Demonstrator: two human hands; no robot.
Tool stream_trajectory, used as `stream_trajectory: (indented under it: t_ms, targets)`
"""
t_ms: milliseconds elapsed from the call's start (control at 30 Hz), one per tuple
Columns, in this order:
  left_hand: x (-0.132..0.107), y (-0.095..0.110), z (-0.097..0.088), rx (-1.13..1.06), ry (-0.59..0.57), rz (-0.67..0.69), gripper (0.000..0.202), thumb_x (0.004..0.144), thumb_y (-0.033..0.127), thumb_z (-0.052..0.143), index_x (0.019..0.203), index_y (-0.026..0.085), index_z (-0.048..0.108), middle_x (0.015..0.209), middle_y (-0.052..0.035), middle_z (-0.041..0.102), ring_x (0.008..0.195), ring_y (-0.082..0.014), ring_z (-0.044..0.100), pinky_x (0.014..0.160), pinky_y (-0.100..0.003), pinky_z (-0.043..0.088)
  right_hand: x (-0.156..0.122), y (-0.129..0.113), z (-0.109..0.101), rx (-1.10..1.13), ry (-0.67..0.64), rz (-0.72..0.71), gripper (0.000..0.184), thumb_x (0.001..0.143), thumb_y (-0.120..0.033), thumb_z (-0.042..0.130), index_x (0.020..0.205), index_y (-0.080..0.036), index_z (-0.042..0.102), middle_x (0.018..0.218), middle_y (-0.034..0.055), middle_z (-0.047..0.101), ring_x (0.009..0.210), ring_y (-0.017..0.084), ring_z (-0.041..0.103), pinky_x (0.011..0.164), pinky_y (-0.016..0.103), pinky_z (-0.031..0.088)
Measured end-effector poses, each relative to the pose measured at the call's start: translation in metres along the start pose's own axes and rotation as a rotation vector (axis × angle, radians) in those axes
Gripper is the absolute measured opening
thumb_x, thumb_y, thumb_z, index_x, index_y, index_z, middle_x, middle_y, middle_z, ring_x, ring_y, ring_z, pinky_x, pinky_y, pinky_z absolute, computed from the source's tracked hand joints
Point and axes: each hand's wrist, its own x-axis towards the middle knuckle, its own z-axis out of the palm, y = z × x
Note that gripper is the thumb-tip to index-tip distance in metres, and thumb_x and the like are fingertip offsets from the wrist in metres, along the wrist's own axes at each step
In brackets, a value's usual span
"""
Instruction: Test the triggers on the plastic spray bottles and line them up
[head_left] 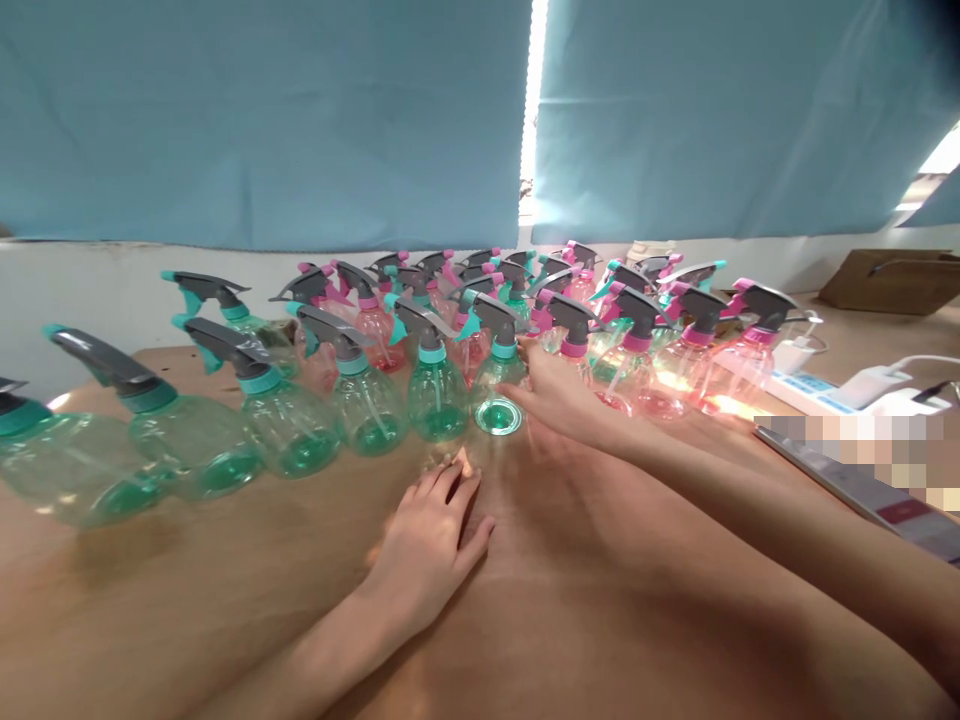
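My right hand (555,392) reaches into the front row and grips a clear green spray bottle (491,385) from its right side, thumb in front, the other fingers partly hidden behind it. That bottle stands upright, with a turquoise collar and a grey trigger head. My left hand (435,515) lies palm down on the table, fingers stretched out and holding nothing. Just beyond its fingertips stands another green spray bottle (437,395). A pink spray bottle (571,330) is partly covered by my right hand.
More green bottles (292,430) line the front left, pink bottles (667,380) the front right, with mixed ones behind. On the right are a white power strip (806,388) with plugs, a flat phone-like device (832,480) and a brown paper bag (892,280). Blue curtains (262,120) hang behind.
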Motion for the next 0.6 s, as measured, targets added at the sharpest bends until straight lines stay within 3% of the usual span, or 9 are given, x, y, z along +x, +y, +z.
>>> stream_trajectory:
  t_ms: [100,200,267,333,433,500,600]
  targets:
    - [0.001,0.001,-0.001,-0.005,-0.007,-0.007,0.044,0.095,0.037,0.046,0.131,0.015,0.055,0.142,-0.0151,0.049,0.128,-0.0335,0.046,0.099,-0.05,0.041,-0.008,0.003,-0.002,0.022,-0.005,-0.024,0.064,0.083,-0.024,0.06,0.14,-0.006,0.037,0.144,0.0241,0.045,0.13,0.034,0.048,0.103,0.049,0.043]
    - [0.001,0.001,-0.002,0.006,-0.026,-0.015,0.045,0.095,0.038,0.045,0.131,0.014,0.055,0.142,-0.0151,0.048,0.129,-0.0335,0.046,0.099,-0.051,0.042,-0.028,0.003,-0.016,0.037,-0.021,-0.029,0.057,0.084,-0.02,0.057,0.138,-0.006,0.042,0.141,0.0229,0.049,0.129,0.033,0.049,0.104,0.049,0.043]
    - [0.002,0.0,-0.002,0.013,-0.037,-0.019,0.045,0.095,0.039,0.045,0.132,0.014,0.054,0.143,-0.0144,0.047,0.13,-0.0329,0.045,0.1,-0.051,0.042,-0.044,0.003,-0.032,0.058,-0.036,-0.034,0.049,0.086,-0.017,0.052,0.135,-0.014,0.047,0.138,0.015,0.055,0.123,0.028,0.056,0.098,0.044,0.05]
    - [0.003,-0.001,-0.002,0.018,-0.042,-0.019,0.046,0.096,0.04,0.044,0.132,0.014,0.054,0.144,-0.014,0.046,0.131,-0.0327,0.044,0.102,-0.052,0.04,-0.059,0.006,-0.05,0.086,-0.063,0.0,0.037,0.087,-0.015,0.049,0.123,-0.018,0.057,0.124,0.0105,0.066,0.104,0.023,0.067,0.084,0.038,0.057]
    - [0.003,-0.003,-0.001,0.014,-0.034,-0.02,0.045,0.096,0.04,0.044,0.131,0.014,0.055,0.144,-0.0137,0.047,0.13,-0.0336,0.044,0.102,-0.053,0.04,-0.07,0.019,-0.073,0.041,0.023,0.073,0.022,0.088,-0.026,0.053,0.104,-0.02,0.067,0.099,0.0067,0.074,0.086,0.022,0.07,0.073,0.036,0.057]
    - [0.003,-0.003,-0.001,0.01,-0.03,-0.025,0.045,0.095,0.04,0.044,0.131,0.014,0.056,0.143,-0.0137,0.048,0.13,-0.0339,0.045,0.102,-0.053,0.04,-0.069,0.031,-0.079,0.014,0.08,0.117,0.022,0.087,-0.032,0.055,0.102,-0.02,0.067,0.097,0.006,0.074,0.081,0.022,0.07,0.071,0.037,0.056]
    - [0.004,-0.004,-0.001,0.002,-0.03,-0.034,0.045,0.096,0.041,0.044,0.13,0.016,0.056,0.142,-0.0131,0.049,0.129,-0.0336,0.045,0.101,-0.054,0.041,-0.06,0.048,-0.076,-0.01,0.148,0.158,0.037,0.086,-0.038,0.058,0.114,-0.015,0.062,0.111,0.0113,0.07,0.083,0.024,0.069,0.074,0.041,0.055]
